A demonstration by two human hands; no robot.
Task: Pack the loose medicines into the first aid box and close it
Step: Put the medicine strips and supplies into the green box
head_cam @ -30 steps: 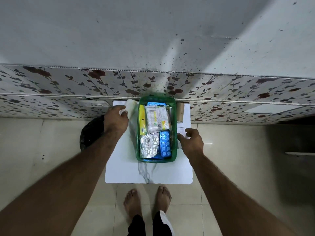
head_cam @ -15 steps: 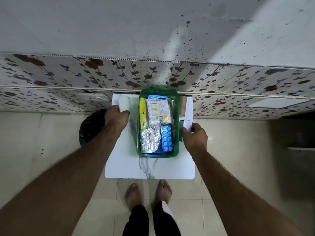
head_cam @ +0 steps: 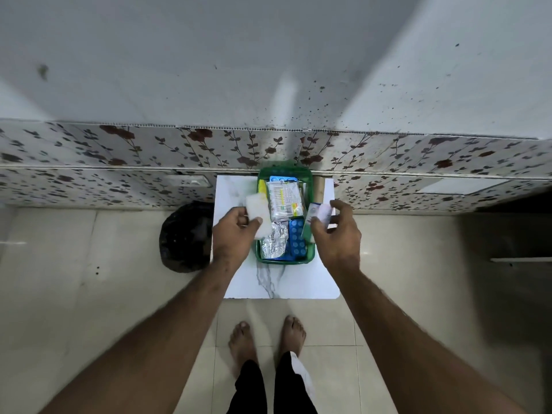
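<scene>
An open green first aid box (head_cam: 311,254) sits on a small white marble-patterned table (head_cam: 280,282) against the wall. Inside lie a blue blister strip (head_cam: 296,240), a silver foil strip (head_cam: 273,243), a printed sachet (head_cam: 283,201) and a yellow item (head_cam: 262,185). My left hand (head_cam: 234,234) holds a white gauze roll (head_cam: 257,215) over the box's left rim. My right hand (head_cam: 336,233) holds a small white and green medicine packet (head_cam: 313,218) over the right rim.
A brown cardboard roll (head_cam: 318,189) stands on the table right of the box. A black bag (head_cam: 185,236) lies on the tiled floor left of the table. The floral-tiled wall (head_cam: 119,162) runs just behind the table. My bare feet (head_cam: 267,339) stand in front.
Both hands have lifted their items off the table and moved inward over the box, the left with the gauze roll, the right with the packet.
</scene>
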